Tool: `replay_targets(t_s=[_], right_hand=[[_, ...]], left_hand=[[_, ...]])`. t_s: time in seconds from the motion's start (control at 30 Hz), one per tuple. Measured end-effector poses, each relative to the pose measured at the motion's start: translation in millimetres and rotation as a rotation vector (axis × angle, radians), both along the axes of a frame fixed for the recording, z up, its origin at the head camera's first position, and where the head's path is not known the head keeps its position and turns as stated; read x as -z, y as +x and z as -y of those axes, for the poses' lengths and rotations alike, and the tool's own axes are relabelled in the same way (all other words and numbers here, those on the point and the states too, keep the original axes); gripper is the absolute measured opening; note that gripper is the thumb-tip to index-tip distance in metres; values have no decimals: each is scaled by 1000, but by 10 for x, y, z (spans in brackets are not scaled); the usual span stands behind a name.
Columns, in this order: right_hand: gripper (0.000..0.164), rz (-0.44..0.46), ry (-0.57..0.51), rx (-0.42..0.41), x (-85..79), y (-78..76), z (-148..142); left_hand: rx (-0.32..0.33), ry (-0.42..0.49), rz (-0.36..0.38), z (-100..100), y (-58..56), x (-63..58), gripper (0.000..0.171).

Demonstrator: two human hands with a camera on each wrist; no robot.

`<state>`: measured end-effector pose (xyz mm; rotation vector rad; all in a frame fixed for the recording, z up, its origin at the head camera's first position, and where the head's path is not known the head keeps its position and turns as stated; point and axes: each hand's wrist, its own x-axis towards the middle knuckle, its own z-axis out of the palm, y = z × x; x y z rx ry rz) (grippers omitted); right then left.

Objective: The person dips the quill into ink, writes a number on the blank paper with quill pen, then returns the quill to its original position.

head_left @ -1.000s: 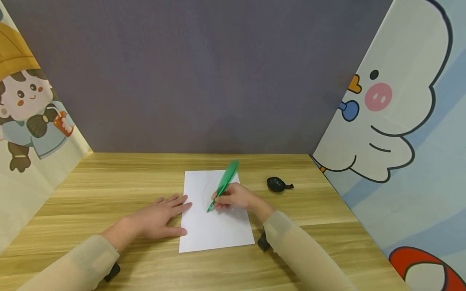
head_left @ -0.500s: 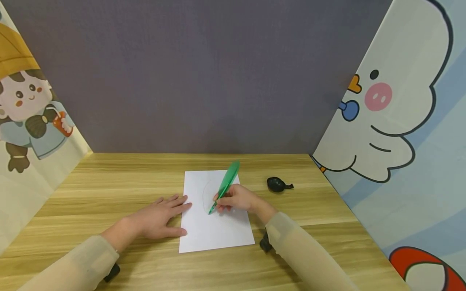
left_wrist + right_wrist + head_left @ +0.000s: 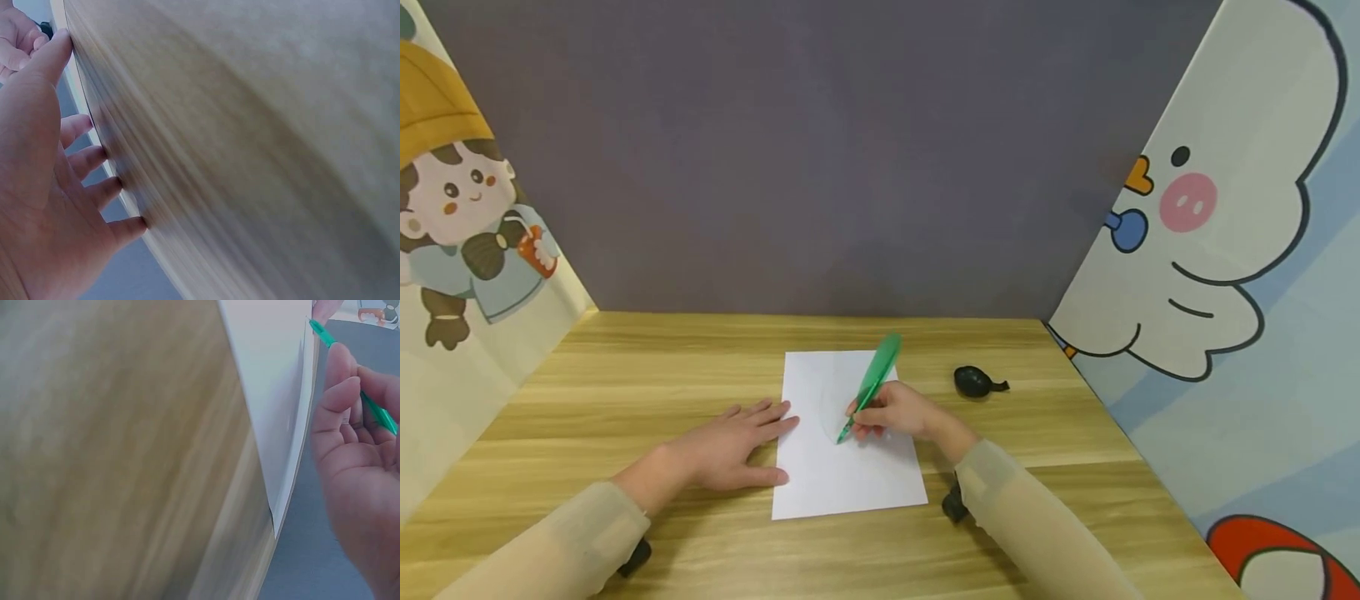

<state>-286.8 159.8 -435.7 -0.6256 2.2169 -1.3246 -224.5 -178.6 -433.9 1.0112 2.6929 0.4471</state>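
Pen (image 3: 878, 372) in the right hand (image 3: 895, 410), thumb and fingers pinching it low on the shaft, the rest curled under. Head feed gives me the whole pen: green, slanted, slim shaft widening to a leaf-shaped top. Right wrist feed gives me just the tip and a bit of shaft either side of the fingers; left wrist, a tiny dark green patch by that hand. Tip points down at the paper (image 3: 838, 487), left of the right hand; on it or just above, I can't tell. Paper is white, smooth, rectangular; a faint curved line near the tip shows in the head feed. Left hand (image 3: 737, 450) is spread wide, thumb and index over the paper's left edge. Table (image 3: 685, 362): yellowish, streaky woodgrain. Black thing (image 3: 973, 382), rounded with a short tail, right of the paper. Grey panel (image 3: 820, 167) behind.
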Motion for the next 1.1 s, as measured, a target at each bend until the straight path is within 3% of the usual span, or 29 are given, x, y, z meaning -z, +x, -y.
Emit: replay_targets(t_s=[1.1], right_hand=[[20,-7,15,1,-26,21,-233]], left_hand=[[-7,-9,-3,-3,6,-7,92]])
